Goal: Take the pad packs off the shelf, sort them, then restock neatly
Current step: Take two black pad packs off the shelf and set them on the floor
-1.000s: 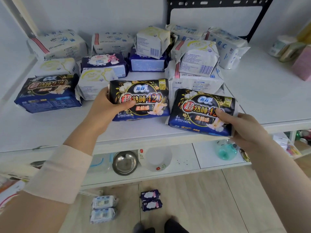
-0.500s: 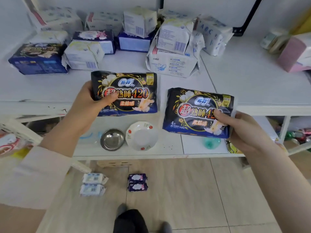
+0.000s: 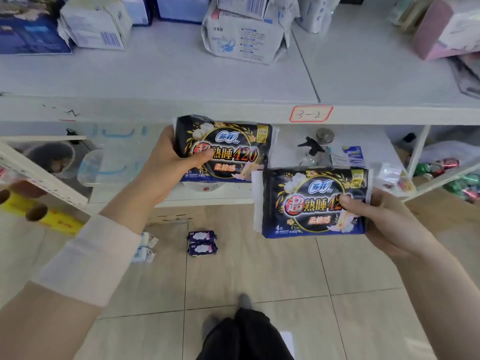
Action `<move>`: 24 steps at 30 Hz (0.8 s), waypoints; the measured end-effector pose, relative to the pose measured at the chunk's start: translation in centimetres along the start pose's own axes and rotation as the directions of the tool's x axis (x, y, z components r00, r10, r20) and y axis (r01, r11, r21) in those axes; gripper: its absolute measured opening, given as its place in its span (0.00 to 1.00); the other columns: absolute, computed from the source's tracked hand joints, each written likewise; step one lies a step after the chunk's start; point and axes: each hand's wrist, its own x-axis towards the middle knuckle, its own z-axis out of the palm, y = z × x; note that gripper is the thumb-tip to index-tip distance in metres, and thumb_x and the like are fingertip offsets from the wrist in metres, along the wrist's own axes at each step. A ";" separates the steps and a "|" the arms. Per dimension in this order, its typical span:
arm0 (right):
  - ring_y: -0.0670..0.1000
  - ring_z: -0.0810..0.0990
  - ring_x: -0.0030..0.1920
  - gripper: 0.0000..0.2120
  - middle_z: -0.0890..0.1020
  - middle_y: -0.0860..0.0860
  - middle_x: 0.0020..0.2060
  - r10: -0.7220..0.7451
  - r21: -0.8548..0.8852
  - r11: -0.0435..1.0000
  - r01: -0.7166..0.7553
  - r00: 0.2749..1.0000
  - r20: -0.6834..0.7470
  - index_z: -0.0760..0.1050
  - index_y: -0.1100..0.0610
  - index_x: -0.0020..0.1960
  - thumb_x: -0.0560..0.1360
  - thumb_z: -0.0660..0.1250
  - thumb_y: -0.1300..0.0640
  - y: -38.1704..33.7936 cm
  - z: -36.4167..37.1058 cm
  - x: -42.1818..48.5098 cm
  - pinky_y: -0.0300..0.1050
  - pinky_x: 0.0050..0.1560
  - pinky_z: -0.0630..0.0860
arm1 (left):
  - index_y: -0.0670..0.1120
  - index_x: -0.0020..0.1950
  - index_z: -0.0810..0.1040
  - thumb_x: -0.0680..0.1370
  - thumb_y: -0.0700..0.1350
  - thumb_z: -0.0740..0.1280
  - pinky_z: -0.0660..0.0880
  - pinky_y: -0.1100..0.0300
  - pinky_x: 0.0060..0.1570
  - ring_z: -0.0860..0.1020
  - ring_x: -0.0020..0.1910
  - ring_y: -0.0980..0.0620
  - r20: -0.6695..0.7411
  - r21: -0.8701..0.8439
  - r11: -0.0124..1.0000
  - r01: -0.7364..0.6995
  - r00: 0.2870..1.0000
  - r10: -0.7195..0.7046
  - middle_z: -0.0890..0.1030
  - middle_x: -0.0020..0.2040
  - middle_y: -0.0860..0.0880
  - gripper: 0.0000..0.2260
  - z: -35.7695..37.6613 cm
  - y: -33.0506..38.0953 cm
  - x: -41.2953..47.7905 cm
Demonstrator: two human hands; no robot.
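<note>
Clamped by thumb over the front, my left hand (image 3: 166,162) holds one dark pad pack (image 3: 228,149) below the shelf's front edge (image 3: 155,110), my right hand (image 3: 387,219) pinches its twin (image 3: 311,203) lower, likely heading for the floor piles; both read "420", "42cm", the edge label (image 3: 310,114) "3-2".

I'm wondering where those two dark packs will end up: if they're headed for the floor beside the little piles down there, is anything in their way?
Nothing visible. The left hand and right hand each hold a dark pack out in front of the shelf, with open air below. The floor beside the purple packs and white packs is bare.
</note>
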 end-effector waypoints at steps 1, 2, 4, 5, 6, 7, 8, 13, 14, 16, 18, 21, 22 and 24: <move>0.60 0.82 0.51 0.39 0.82 0.61 0.52 0.027 -0.006 1.000 -0.027 1.000 0.000 0.77 0.63 0.53 0.47 0.83 0.47 1.0 -0.1 -0.3 0.46 0.45 0.80 | 0.47 0.60 0.67 0.69 0.41 0.73 0.76 0.64 0.45 0.78 0.50 0.57 0.018 0.019 1.000 0.015 1.000 -0.016 0.78 0.51 0.53 0.23 0.5 -1.0 -0.4; 0.61 0.82 0.52 0.40 0.82 0.62 0.53 0.049 -0.008 0.999 -0.049 0.999 0.000 0.77 0.64 0.54 0.48 0.83 0.47 1.9 -0.3 -0.5 0.48 0.46 0.80 | 0.47 0.60 0.67 0.69 0.43 0.74 0.75 0.64 0.46 0.78 0.50 0.58 0.031 0.043 0.999 0.028 0.999 -0.030 0.78 0.52 0.54 0.24 0.9 -1.9 -0.7; 0.62 0.81 0.53 0.40 0.81 0.63 0.54 0.071 0.010 0.997 -0.071 0.997 0.014 0.77 0.65 0.55 0.49 0.83 0.48 3.4 -0.7 -0.9 0.50 0.48 0.80 | 0.48 0.61 0.67 0.67 0.45 0.74 0.74 0.63 0.47 0.78 0.51 0.58 0.047 0.062 0.996 0.056 0.997 -0.059 0.78 0.53 0.54 0.26 1.8 -3.3 -1.5; 0.62 0.81 0.54 0.38 0.81 0.63 0.54 0.076 0.021 0.997 -0.076 0.997 0.015 0.77 0.64 0.55 0.50 0.83 0.48 3.9 -0.9 -1.0 0.51 0.49 0.80 | 0.48 0.61 0.68 0.67 0.45 0.75 0.74 0.64 0.47 0.78 0.51 0.58 0.052 0.054 0.996 0.070 0.996 -0.073 0.79 0.53 0.54 0.26 2.3 -3.8 -1.7; 0.62 0.81 0.53 0.37 0.81 0.63 0.54 0.079 0.027 0.997 -0.079 0.997 0.009 0.78 0.63 0.54 0.50 0.83 0.48 4.1 -1.2 -1.0 0.51 0.48 0.80 | 0.48 0.62 0.68 0.67 0.44 0.75 0.75 0.64 0.47 0.78 0.52 0.57 0.060 0.041 0.996 0.081 0.995 -0.083 0.79 0.54 0.53 0.26 2.8 -4.2 -2.0; 0.63 0.81 0.53 0.38 0.81 0.63 0.53 0.081 0.028 0.996 -0.081 0.997 0.001 0.77 0.63 0.54 0.49 0.83 0.48 4.2 -1.6 -1.0 0.51 0.47 0.80 | 0.48 0.62 0.69 0.67 0.44 0.74 0.76 0.64 0.47 0.79 0.52 0.57 0.069 0.026 0.995 0.095 0.993 -0.096 0.79 0.54 0.53 0.26 3.2 -4.4 -2.1; 0.63 0.81 0.53 0.40 0.81 0.63 0.53 0.083 0.024 0.996 -0.082 0.997 -0.003 0.76 0.64 0.55 0.49 0.84 0.48 4.3 -2.0 -0.9 0.51 0.47 0.80 | 0.47 0.62 0.69 0.67 0.43 0.74 0.76 0.63 0.47 0.79 0.52 0.55 0.077 0.011 0.994 0.111 0.991 -0.112 0.80 0.53 0.52 0.25 3.7 -4.5 -2.2; 0.61 0.82 0.52 0.46 0.82 0.62 0.52 0.097 0.008 0.995 -0.097 0.995 -0.008 0.75 0.66 0.57 0.46 0.84 0.47 4.3 -4.7 0.8 0.47 0.43 0.80 | 0.44 0.60 0.72 0.65 0.42 0.74 0.77 0.51 0.54 0.81 0.51 0.48 0.107 -0.119 0.970 0.212 0.974 -0.200 0.82 0.53 0.46 0.25 6.4 -5.4 -1.8; 0.61 0.82 0.51 0.45 0.82 0.62 0.51 0.099 0.011 0.995 -0.099 0.995 -0.004 0.75 0.66 0.57 0.45 0.84 0.47 4.5 -5.2 1.2 0.46 0.42 0.80 | 0.45 0.58 0.73 0.64 0.42 0.74 0.77 0.51 0.53 0.82 0.50 0.47 0.110 -0.147 0.963 0.228 0.971 -0.213 0.83 0.52 0.46 0.24 7.0 -5.7 -1.8; 0.59 0.83 0.49 0.45 0.83 0.60 0.50 0.114 0.019 0.993 -0.114 0.993 0.008 0.76 0.65 0.55 0.44 0.84 0.47 5.0 -6.0 1.8 0.45 0.41 0.80 | 0.46 0.55 0.75 0.67 0.40 0.72 0.78 0.53 0.49 0.83 0.47 0.48 0.123 -0.165 0.955 0.247 0.966 -0.229 0.84 0.48 0.48 0.18 8.1 -6.7 -1.7; 0.57 0.84 0.47 0.45 0.84 0.58 0.48 0.139 0.023 0.990 -0.139 0.990 0.005 0.76 0.63 0.54 0.41 0.84 0.46 5.8 -6.7 2.4 0.44 0.39 0.80 | 0.47 0.53 0.75 0.69 0.38 0.71 0.79 0.54 0.47 0.83 0.45 0.49 0.123 -0.177 0.947 0.267 0.961 -0.248 0.84 0.46 0.49 0.15 9.1 -8.0 -1.4; 0.56 0.84 0.46 0.45 0.84 0.57 0.47 0.170 0.010 0.985 -0.170 0.985 0.016 0.76 0.62 0.54 0.41 0.84 0.45 7.2 -7.7 3.1 0.44 0.39 0.80 | 0.47 0.53 0.74 0.63 0.43 0.72 0.79 0.52 0.48 0.83 0.46 0.49 0.137 -0.194 0.930 0.311 0.948 -0.288 0.84 0.47 0.50 0.20 10.0 -9.7 -1.1; 0.57 0.84 0.46 0.45 0.84 0.57 0.48 0.181 0.006 0.984 -0.181 0.983 0.019 0.76 0.62 0.54 0.42 0.84 0.45 7.8 -8.0 3.3 0.44 0.39 0.80 | 0.48 0.53 0.74 0.63 0.44 0.72 0.79 0.53 0.48 0.83 0.46 0.50 0.152 -0.197 0.925 0.325 0.942 -0.299 0.84 0.47 0.50 0.20 10.3 -10.3 -1.0; 0.56 0.84 0.45 0.44 0.84 0.58 0.47 0.208 0.003 0.978 -0.208 0.978 0.015 0.76 0.62 0.53 0.41 0.84 0.45 8.8 -8.4 3.6 0.44 0.38 0.80 | 0.49 0.53 0.74 0.65 0.42 0.72 0.80 0.57 0.46 0.83 0.45 0.51 0.183 -0.200 0.916 0.347 0.932 -0.313 0.85 0.44 0.53 0.18 10.7 -11.6 -0.7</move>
